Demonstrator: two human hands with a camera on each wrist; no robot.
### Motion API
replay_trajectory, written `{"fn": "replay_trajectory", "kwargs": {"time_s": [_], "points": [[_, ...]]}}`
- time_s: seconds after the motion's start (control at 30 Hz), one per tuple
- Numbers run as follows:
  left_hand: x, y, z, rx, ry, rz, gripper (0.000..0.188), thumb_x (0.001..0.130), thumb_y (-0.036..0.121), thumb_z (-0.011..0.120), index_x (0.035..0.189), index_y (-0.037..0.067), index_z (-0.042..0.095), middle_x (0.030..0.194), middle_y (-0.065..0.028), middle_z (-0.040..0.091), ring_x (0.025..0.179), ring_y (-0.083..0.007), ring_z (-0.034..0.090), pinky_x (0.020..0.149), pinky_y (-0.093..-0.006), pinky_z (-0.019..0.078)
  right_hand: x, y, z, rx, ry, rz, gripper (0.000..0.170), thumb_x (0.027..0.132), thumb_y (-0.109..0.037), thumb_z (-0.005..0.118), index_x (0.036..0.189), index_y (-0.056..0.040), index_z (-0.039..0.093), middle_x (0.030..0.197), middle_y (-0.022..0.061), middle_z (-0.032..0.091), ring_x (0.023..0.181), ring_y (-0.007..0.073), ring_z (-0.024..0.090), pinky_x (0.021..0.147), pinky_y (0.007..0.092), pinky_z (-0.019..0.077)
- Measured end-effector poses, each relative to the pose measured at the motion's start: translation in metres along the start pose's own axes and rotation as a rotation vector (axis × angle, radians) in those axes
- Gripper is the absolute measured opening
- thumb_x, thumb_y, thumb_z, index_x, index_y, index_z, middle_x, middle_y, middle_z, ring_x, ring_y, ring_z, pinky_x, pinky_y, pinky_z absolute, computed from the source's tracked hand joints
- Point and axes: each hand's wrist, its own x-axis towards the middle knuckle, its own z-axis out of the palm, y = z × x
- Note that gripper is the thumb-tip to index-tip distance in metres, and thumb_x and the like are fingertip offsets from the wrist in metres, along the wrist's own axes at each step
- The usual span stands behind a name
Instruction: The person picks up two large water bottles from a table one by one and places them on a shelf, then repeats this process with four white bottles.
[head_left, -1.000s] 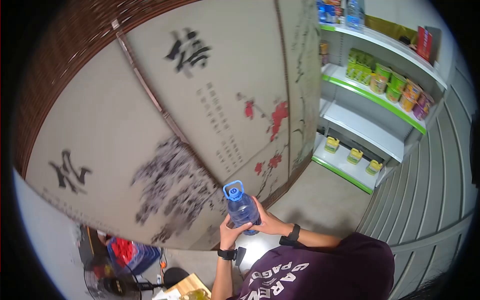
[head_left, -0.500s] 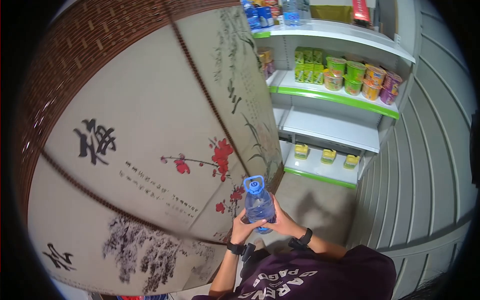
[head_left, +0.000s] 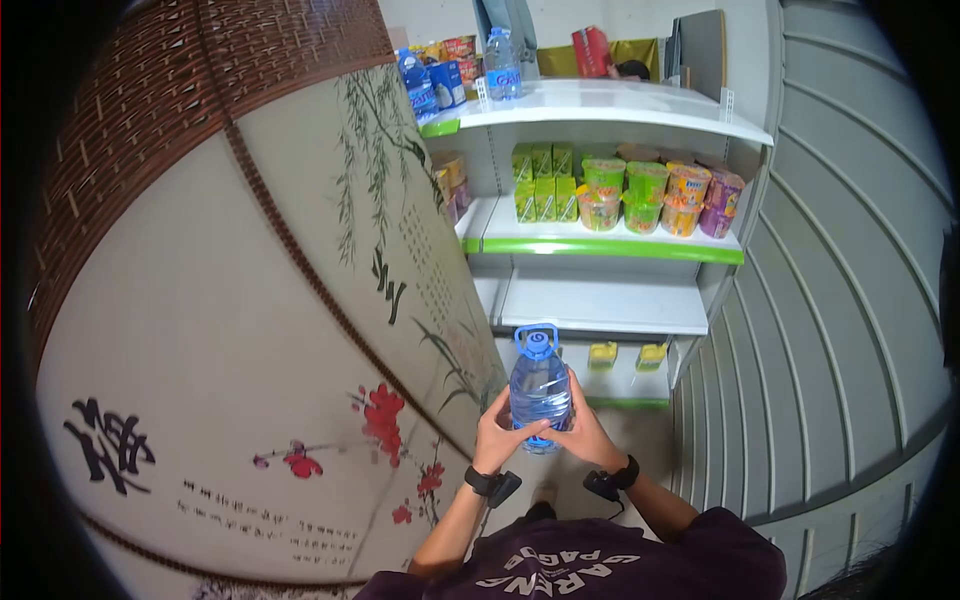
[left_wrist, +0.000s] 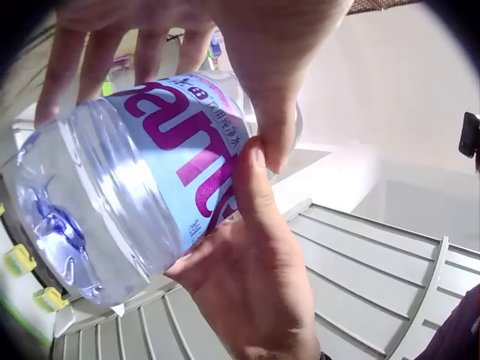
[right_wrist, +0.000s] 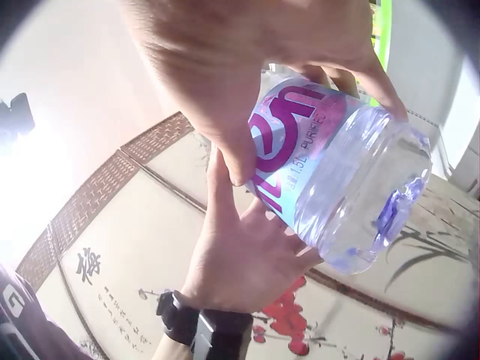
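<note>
A large clear water bottle (head_left: 540,388) with a blue cap and a blue loop handle stands out in front of the body in the head view. My left hand (head_left: 496,432) grips its left side, while my right hand (head_left: 592,440) grips the right side. The thumbs meet across the near face of the bottle. Both wrist views show the fingers wrapped round the body, over a light blue label (left_wrist: 176,139) with purple letters. "1.5L" can be read on the label (right_wrist: 289,139) in the right wrist view.
Ahead stands a white shelf unit (head_left: 600,245) with green edging. It bears green cartons (head_left: 545,185), stacked noodle cups (head_left: 645,190) and yellow jugs (head_left: 603,355) low down. More water bottles (head_left: 503,65) stand on top. A painted folding screen (head_left: 250,330) is at left, a grey slatted wall (head_left: 840,300) at right.
The view has swung right, from the folding screen to the shelf unit, which now lies straight ahead and nearer. Both hands keep their grip on the water bottle throughout.
</note>
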Motion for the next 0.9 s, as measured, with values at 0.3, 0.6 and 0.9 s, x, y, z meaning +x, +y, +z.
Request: {"fn": "replay_trajectory", "kwargs": {"time_s": [0.3, 0.6, 0.9], "points": [[0.174, 0.053, -0.022, 0.137, -0.042, 0.122, 0.084, 0.073, 0.025, 0.086, 0.140, -0.005, 0.046, 0.119, -0.0151, 0.066, 0.105, -0.0159, 0.064, 0.096, -0.0354, 0.0487, 0.168, -0.045, -0.044, -0.251, 0.048, -0.151, 0.110, 0.079, -0.011, 0.082, 0.155, -0.0012, 0.003, 0.150, 0.0157, 0.036, 0.133, 0.0194, 0.041, 0.109, 0.0348, 0.0361], [0.342, 0.131, 0.003, 0.117, -0.079, 0.477, 0.082, 0.072, 0.028, 0.087, 0.136, -0.007, 0.050, 0.113, -0.0167, 0.068, 0.101, -0.0173, 0.066, 0.091, -0.0329, 0.0509, 0.309, -0.139, -0.100, -0.606, 0.126, -0.473, 0.109, 0.074, -0.007, 0.084, 0.155, -0.0007, 0.011, 0.148, 0.0159, 0.038, 0.131, 0.0218, 0.044, 0.108, 0.0360, 0.0391], [0.513, 0.245, 0.005, 0.273, -0.022, 0.648, 0.084, 0.075, 0.054, 0.078, 0.131, -0.005, 0.053, 0.117, -0.0194, 0.066, 0.103, -0.0229, 0.065, 0.089, -0.0316, 0.0503, 0.502, -0.217, -0.152, -0.395, 0.053, -0.470, 0.103, 0.072, -0.008, 0.082, 0.152, 0.0032, 0.018, 0.139, 0.0200, 0.048, 0.113, 0.0216, 0.059, 0.092, 0.0320, 0.0518]]}}
